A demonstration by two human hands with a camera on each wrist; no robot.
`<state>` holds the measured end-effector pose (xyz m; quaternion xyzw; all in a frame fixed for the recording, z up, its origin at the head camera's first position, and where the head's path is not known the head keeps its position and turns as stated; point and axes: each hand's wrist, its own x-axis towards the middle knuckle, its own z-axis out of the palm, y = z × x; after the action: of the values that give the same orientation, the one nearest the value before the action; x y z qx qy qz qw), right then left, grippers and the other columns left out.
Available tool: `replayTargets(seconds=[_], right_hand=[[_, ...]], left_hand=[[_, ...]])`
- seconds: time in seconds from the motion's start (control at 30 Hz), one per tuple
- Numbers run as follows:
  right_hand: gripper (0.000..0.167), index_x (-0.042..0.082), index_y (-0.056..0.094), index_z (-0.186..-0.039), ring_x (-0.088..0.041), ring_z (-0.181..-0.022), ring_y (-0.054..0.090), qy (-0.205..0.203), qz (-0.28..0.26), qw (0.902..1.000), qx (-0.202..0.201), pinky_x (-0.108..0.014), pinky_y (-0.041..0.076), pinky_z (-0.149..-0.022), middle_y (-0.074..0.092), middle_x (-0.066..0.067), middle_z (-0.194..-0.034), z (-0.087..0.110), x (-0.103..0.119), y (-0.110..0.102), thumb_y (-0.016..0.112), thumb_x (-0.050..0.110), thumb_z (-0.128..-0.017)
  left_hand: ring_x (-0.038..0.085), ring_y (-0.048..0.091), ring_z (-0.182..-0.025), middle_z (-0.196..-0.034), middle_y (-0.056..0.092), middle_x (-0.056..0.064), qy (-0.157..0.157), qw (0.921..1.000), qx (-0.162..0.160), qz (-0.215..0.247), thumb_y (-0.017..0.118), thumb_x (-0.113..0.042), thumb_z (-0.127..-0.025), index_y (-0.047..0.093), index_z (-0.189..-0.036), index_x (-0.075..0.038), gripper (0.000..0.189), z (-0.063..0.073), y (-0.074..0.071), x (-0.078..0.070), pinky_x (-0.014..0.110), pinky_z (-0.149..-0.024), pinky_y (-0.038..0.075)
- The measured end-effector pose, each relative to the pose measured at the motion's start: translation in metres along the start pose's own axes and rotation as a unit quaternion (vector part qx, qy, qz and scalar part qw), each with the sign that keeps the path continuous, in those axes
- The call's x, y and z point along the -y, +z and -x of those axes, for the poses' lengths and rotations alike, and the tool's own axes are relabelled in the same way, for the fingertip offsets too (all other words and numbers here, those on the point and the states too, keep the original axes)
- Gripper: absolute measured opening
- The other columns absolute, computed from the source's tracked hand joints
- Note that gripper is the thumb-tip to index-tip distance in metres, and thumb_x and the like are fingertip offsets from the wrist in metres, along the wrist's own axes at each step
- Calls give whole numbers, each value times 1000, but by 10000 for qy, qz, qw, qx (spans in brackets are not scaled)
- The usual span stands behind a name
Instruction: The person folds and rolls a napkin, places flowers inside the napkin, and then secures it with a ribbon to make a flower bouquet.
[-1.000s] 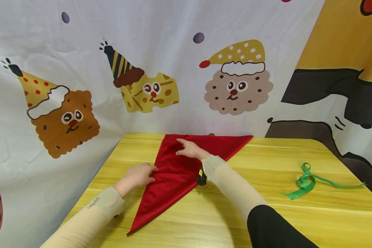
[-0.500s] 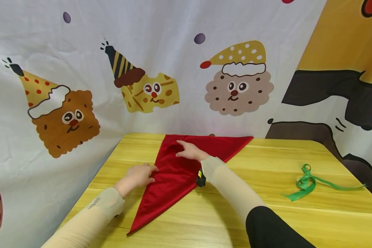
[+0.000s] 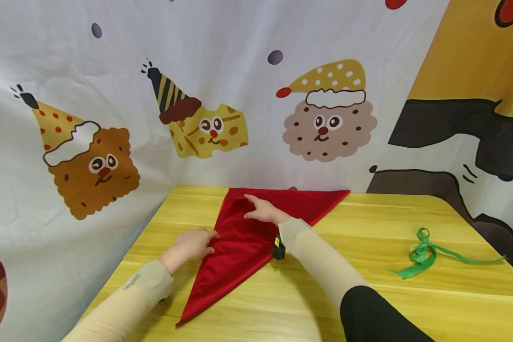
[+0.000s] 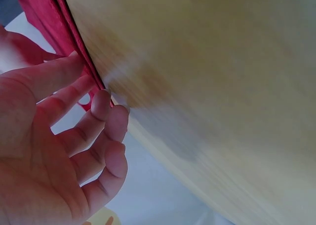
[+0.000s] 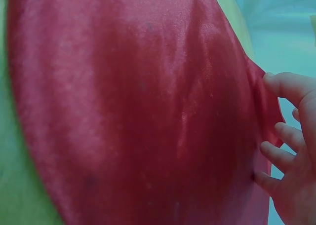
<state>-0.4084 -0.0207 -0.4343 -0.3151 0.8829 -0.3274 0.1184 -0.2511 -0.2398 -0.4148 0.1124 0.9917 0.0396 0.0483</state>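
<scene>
- Apparently the step in hand was the laying out or smoothing of a red cloth [image 3: 239, 256], which lay in a triangle on the wooden table [image 3: 380, 228]; I judged it folded over, since the left wrist view seemed to show more than one layer along the edge.
- Its long edge faced the person, one corner reached toward the near side, another stretched right along the far edge, and the third sat at the far left.
- The left hand [image 3: 192, 244] was at the cloth's left edge, its fingers loosely bent and the index finger and thumb reaching over the border; it looked relaxed rather than gripping, though whether it pinched lightly was hard to tell.
- The right hand [image 3: 265, 210] lay over the upper part of the cloth with fingers spread and nothing grasped; in the right wrist view some fingertips appeared to touch the fabric.
- Soft creases ran across the middle, so the next move, as I judged it, called for light, flat pressure outward, with the left hand steadying the border so that the layers would not slide apart.
- A green ribbon [image 3: 420, 268], loosely looped, lay well apart on the right, touched by neither hand.
</scene>
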Motion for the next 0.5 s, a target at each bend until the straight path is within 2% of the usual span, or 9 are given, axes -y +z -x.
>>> replayTargets(seconds=[0.37, 0.5], right_hand=[[77, 14, 27, -154, -23, -136, 35, 5, 163, 9997, -173, -39, 31, -110, 34, -6, -154, -12, 7, 1, 69, 24, -90], [76, 12, 28, -153, -23, -136, 36, 50, 192, 9996, -195, -39, 31, -110, 35, -6, -153, -14, 9, 1, 69, 23, -90]], left_hand=[[21, 60, -82, -92, 59, -3, -148, 9999, 25, 27, 74, -30, -86, 64, -119, -26, 35, -2, 5, 0, 41, -58, 47], [21, 60, -82, -93, 60, -2, -84, 10000, -42, 20, 74, -29, -85, 65, -117, -24, 34, -2, 3, 2, 40, -59, 47]])
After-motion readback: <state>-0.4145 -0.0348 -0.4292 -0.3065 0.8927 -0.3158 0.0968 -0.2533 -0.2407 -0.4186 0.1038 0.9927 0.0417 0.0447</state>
